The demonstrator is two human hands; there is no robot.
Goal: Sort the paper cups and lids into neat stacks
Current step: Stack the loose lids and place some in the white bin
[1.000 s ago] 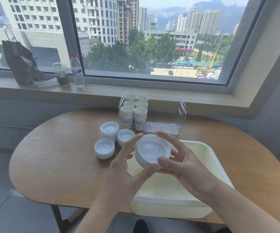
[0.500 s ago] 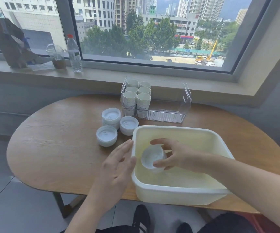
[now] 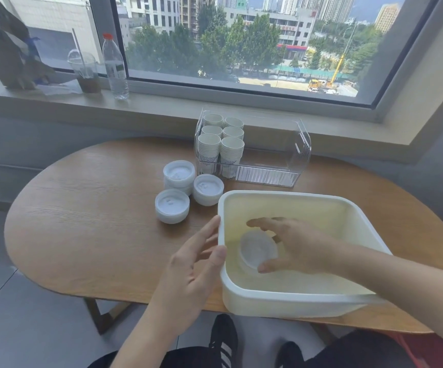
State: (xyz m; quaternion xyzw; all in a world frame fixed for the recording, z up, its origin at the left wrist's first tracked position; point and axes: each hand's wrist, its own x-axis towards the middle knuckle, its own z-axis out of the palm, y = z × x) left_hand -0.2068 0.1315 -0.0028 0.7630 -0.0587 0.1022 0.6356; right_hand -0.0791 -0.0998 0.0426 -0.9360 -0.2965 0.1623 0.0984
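The right hand [image 3: 298, 248] reaches down into the cream plastic tub [image 3: 289, 296] from the near right side, forearm crossing over the tub's near rim, palm turned down, fingers spread and only slightly bent. Under it a white lid [image 3: 257, 249] lies on the tub floor toward the left wall; the thumb tip is at the lid's near edge and the index finger arches over its far side, but whether the fingers actually press on the lid or merely hover above it cannot be told, and nothing is curled tightly around it. The left hand [image 3: 191, 266] is held just outside the tub's left wall, fingers straight and loosely fanned, pointing away from the person, the thumb lying against or right beside the rim; it holds nothing. The tub sits at the near right part of the wooden table [image 3: 87, 229] and holds only that one visible lid. Left of the tub's far corner stand three lid stacks [image 3: 179, 179], close together, the far one tallest. Behind them, a clear plastic bin [image 3: 281, 166] holds six cup stacks [image 3: 221, 144] arranged two by three at its left end. On the windowsill [image 3: 162, 107] stand a water bottle [image 3: 114, 67], a domed drink cup [image 3: 84, 73] and a brown paper bag [image 3: 7, 49]
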